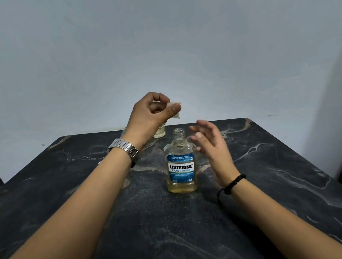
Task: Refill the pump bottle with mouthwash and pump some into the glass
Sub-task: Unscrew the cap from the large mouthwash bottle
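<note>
on the near part of the dark marbled stone desk (132, 224) stands the clear plastic mouthwash bottle with a blue label (180, 165), upright, cap off, neck open, pale yellow liquid low inside. just right of it, apart, the right hand (212, 144) hovers with fingers (202, 126) spread and relaxed, holding nothing. it would do well to grip the body firmly before lifting. farther and higher, the left hand (148, 118) pinches a small whitish scrap, perhaps a seal (174, 109), between thumb and forefinger; best set it aside. behind that hand a pale clear container (160, 131), mostly hidden, stands near the far edge.
</note>
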